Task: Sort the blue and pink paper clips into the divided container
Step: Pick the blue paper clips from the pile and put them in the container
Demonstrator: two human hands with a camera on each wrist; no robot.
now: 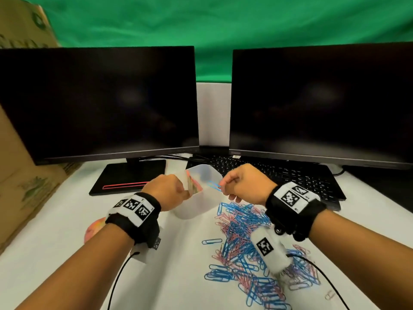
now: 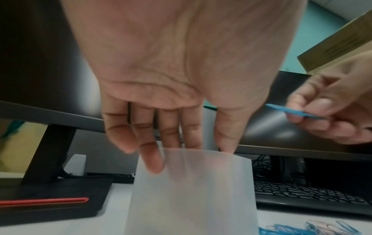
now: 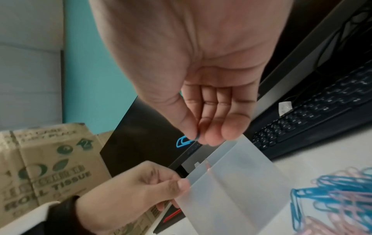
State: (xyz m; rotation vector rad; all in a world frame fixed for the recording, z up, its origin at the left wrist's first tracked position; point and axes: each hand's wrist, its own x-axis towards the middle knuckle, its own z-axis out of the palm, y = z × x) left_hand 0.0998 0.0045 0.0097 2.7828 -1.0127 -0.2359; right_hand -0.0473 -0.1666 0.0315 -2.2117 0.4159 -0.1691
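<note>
Between the two hands, above the white tabletop (image 1: pixel 67 220), sits the translucent divided container (image 1: pixel 201 198), tilted with its mouth toward the monitors. A middle wall splits it in two; the left compartment holds pink paper clips (image 1: pixel 192 185), while what lies in the right compartment cannot be made out. The left hand (image 1: pixel 166 190) grips the container's left rim, fingers (image 2: pixel 153 159) curled over the edge and thumb against the outer wall. The right hand (image 1: pixel 244 184) hovers just beside the container's right rim, its thumb and forefinger pinching one blue paper clip (image 1: pixel 214 186) that points toward the open mouth; the other fingers (image 3: pixel 231 127) are curled loosely under the palm. Near the container, under the right forearm, a mixed pile of clips (image 1: pixel 250 249) in blue and pink spreads across the tabletop. Beyond stand two dark monitors (image 1: pixel 100 101), with a black keyboard (image 1: pixel 290 175) under the right one and cardboard boxes (image 1: pixel 20 171) at the left.
</note>
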